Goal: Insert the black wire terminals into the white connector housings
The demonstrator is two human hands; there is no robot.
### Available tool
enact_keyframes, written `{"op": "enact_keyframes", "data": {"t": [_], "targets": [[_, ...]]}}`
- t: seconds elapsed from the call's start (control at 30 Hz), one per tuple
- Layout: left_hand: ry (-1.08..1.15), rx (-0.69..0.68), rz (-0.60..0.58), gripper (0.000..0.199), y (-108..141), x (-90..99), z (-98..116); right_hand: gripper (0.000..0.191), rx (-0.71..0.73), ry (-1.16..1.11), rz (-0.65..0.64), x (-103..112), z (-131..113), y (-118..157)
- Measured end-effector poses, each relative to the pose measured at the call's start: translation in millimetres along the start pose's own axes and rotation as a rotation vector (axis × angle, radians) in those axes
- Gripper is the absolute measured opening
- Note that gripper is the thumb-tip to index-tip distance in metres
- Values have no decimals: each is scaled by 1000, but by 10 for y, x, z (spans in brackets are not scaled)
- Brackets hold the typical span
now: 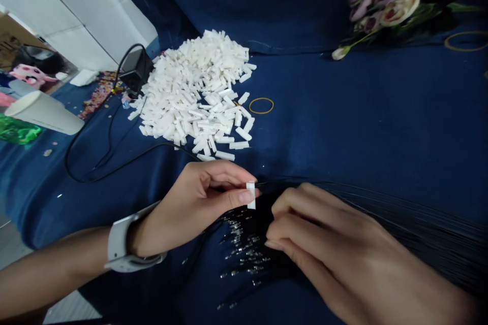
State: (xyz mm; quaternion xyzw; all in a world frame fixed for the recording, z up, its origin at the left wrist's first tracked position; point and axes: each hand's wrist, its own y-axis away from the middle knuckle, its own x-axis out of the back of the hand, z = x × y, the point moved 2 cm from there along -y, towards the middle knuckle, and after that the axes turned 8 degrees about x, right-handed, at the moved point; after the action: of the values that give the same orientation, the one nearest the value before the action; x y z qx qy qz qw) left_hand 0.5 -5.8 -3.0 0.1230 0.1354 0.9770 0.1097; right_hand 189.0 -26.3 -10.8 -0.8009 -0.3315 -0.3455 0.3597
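Observation:
My left hand [213, 193] pinches a small white plastic connector housing [250, 195] upright between thumb and fingers. A thin black wire runs right from beside it. To its right, my right hand [324, 238] is closed, with fingers curled and thumb pressed in; what lies between the fingertips is hidden. Below and between the hands lies a bundle of black wires [430, 233], whose shiny metal terminals [244, 249] fan out toward the left. Behind my left hand rises a large pile of white connector housings [194, 91].
Dark blue cloth [362, 122] covers the table. Rubber bands [261, 113] lie beside the pile and at far right. Artificial flowers [381, 10] lie at back right. A black power adapter [136, 68] with its cable, and a tipped paper cup [43, 111], are on the left.

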Motion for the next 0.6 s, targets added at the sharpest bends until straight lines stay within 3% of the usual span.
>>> {"op": "enact_keyframes", "data": {"t": [0.27, 0.6], "targets": [[-8, -17, 1, 7, -1, -3, 33, 24, 48, 116, 12, -58, -36, -33], [8, -27, -17, 8, 10, 8, 11, 26, -34, -71, 92, 37, 1, -49]]}}
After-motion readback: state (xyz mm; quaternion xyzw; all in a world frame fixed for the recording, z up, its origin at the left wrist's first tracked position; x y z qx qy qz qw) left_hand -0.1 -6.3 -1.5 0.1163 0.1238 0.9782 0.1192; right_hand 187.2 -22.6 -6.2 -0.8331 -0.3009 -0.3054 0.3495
